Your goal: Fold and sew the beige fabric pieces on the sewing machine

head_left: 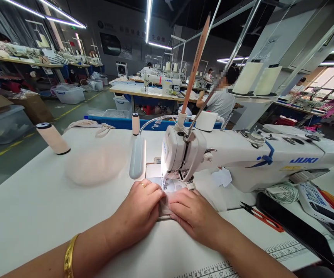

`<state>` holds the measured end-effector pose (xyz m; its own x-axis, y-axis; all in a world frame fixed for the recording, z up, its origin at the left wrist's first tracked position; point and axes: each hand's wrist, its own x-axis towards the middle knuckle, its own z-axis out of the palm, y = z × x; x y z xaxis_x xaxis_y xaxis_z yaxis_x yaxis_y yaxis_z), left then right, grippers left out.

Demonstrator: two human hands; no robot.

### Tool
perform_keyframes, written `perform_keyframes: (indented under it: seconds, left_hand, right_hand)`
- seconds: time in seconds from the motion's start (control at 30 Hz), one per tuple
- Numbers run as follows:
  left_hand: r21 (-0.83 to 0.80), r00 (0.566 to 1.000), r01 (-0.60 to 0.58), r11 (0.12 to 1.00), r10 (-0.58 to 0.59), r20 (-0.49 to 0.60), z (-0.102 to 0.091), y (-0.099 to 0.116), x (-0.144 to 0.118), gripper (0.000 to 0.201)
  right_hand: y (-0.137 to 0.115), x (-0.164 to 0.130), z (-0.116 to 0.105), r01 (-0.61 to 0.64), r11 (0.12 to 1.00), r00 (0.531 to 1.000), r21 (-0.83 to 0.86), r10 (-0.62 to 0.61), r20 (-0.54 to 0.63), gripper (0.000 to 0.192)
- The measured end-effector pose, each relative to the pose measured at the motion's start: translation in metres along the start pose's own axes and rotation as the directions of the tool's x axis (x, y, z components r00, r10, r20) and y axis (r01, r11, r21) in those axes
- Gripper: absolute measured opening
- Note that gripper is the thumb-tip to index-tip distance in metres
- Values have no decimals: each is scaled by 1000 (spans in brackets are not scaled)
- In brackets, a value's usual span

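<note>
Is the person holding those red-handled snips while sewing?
No, the snips lie on the table, right of both hands, left hand and right hand, which press on the fabric.

White sewing machine (242,154) (blue lettering), white table (39,208), gold bangle (68,256), sheer white fabric (167,200).
</note>
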<state>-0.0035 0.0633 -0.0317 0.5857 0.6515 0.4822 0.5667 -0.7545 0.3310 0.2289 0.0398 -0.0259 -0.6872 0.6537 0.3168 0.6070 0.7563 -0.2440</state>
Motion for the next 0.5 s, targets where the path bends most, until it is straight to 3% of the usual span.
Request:
perform_keyframes:
  seconds: [0.2, 0.5]
  left_hand:
    - [0, 991, -132, 991, 132, -24, -4, -2, 4, 35]
    - [-24, 983, -177, 984, 178, 38, -9, 3, 2, 27]
  right_hand:
    - [5, 1, 4, 72, 989, 987, 129, -52, -149, 14]
    - [-1, 0, -2, 27, 999, 999, 31, -27, -22, 11]
